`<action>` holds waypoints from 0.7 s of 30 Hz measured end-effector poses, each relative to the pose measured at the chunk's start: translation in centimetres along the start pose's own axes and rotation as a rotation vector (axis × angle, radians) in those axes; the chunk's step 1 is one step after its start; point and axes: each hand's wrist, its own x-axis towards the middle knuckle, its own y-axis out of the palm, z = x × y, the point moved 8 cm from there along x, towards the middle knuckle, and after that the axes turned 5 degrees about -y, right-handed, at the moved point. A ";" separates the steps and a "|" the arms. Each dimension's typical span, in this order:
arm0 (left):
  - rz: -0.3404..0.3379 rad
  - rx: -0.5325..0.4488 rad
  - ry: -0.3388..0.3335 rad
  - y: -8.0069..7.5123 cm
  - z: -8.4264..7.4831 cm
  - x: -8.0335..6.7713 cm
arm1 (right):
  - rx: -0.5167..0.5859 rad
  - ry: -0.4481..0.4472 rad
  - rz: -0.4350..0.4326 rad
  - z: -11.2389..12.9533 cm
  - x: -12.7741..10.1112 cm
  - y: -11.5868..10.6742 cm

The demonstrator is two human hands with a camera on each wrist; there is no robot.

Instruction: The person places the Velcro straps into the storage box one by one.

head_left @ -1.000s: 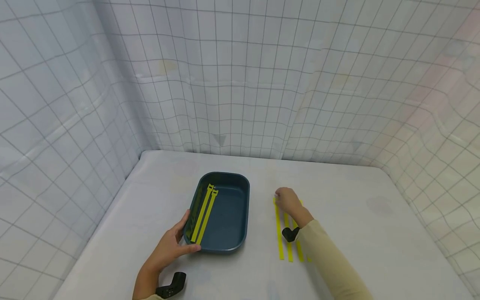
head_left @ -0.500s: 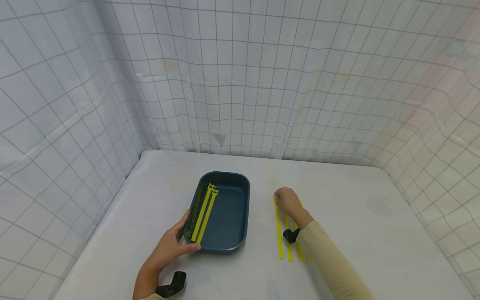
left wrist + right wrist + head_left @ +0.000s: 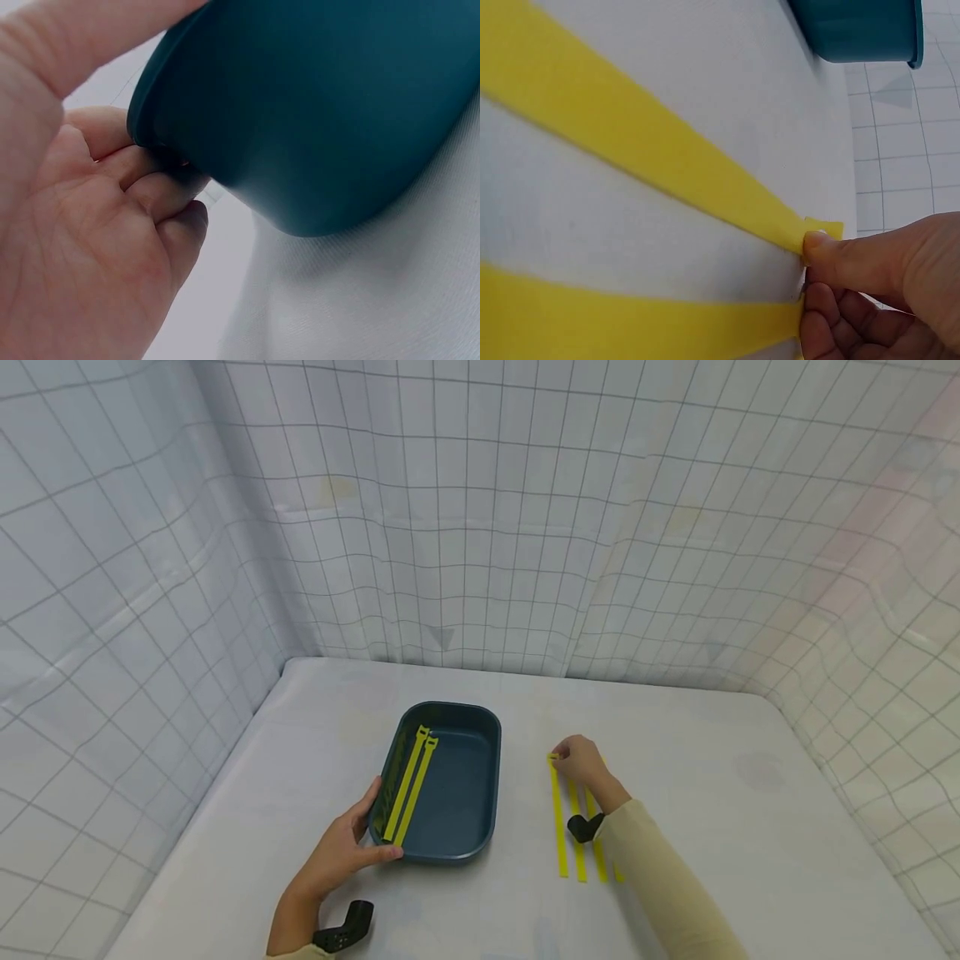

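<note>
- Head view, lower centre of the frame: we see the left hand [image 3: 341,853] curled round the near left corner of the dark teal tray [image 3: 457,847], thumb on the rim and fingers under the lip. The left wrist view confirms the fingers [image 3: 154,191] tucked beneath the edge.
- Right of centre, the right hand [image 3: 581,762] pinches the far tip of the leftmost yellow strap [image 3: 557,818]. The right wrist view shows the thumb [image 3: 855,255] pressing the strap's tab end against the curled fingers.
- That strap lies flat on the white worktop [image 3: 712,793], well apart from the tray. At least two more loose straps [image 3: 577,847] lie parallel just to its right, partly under the sleeve [image 3: 660,877].
- Two straps in the tray [image 3: 408,789] rest side by side against its left wall.
- We judge the step in hand to be picking up the next strap by its end, with the tray steadied.
- The next move, in our judgement, calls for lifting the pinched end, carrying the limp strap leftward across the frame and laying it lengthwise beside the two inside.
- The gripped strap's long axis runs nearly straight up the frame, tab end toward the top. The tray's straps tilt slightly, tabs toward the upper right.
</note>
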 end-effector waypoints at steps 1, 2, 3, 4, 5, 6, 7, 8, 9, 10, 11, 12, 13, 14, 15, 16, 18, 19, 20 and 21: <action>0.000 -0.002 -0.002 0.0 0.1 0.0 | 0.000 -0.003 -0.004 0.0 -0.1 0.0; 0.001 -0.001 -0.004 0.0 0.1 0.1 | -0.001 -0.005 -0.009 0.0 -0.2 0.0; 0.002 0.001 -0.006 0.1 0.1 0.1 | -0.005 -0.011 -0.014 0.0 -0.3 0.0; 0.003 0.001 -0.010 0.1 0.2 0.1 | -0.012 -0.018 -0.020 0.0 -0.3 -0.1; 0.002 0.004 -0.012 0.1 0.2 0.1 | -0.020 -0.026 -0.025 0.0 -0.4 -0.1; 0.004 0.006 -0.013 0.1 0.1 0.1 | -0.024 -0.026 -0.029 0.0 -0.5 -0.1; 0.005 0.004 -0.015 0.1 0.1 0.1 | -0.027 -0.026 -0.032 0.0 -0.5 -0.2; 0.006 0.005 -0.015 0.1 0.1 0.0 | -0.028 -0.022 -0.034 0.0 -0.6 -0.2; 0.007 0.005 -0.015 0.1 0.1 0.0 | -0.030 -0.021 -0.034 0.0 -0.6 -0.2; 0.009 0.007 -0.013 0.1 0.1 0.0 | -0.031 -0.022 -0.033 -0.1 -0.6 -0.3; 0.009 0.006 -0.014 0.1 0.1 0.0 | -0.025 -0.018 -0.032 -0.1 -0.7 -0.3; 0.009 0.004 -0.016 0.1 0.1 0.0 | -0.021 -0.015 -0.033 -0.1 -0.7 -0.3; 0.008 0.003 -0.016 0.0 0.1 0.0 | -0.016 -0.016 -0.033 -0.2 -0.8 -0.2; 0.009 0.005 -0.017 0.0 0.1 0.0 | -0.014 -0.022 -0.034 -0.2 -0.8 -0.2; 0.009 0.006 -0.017 0.0 0.1 0.0 | -0.011 -0.030 -0.038 -0.2 -0.9 -0.2; 0.008 0.009 -0.017 0.0 0.1 0.0 | -0.006 -0.038 -0.044 -0.2 -0.9 -0.2; 0.007 0.010 -0.012 0.0 0.0 0.0 | -0.001 -0.052 -0.060 -0.2 -1.1 -0.3; 0.008 0.011 -0.011 0.1 -0.1 0.0 | 0.005 -0.056 -0.068 -0.2 -1.3 -0.3; 0.008 0.010 -0.010 0.1 -0.1 0.0 | 0.010 -0.062 -0.076 -0.3 -1.4 -0.4; 0.007 0.010 -0.007 0.1 -0.2 0.0 | 0.018 -0.063 -0.084 -0.2 -1.5 -0.5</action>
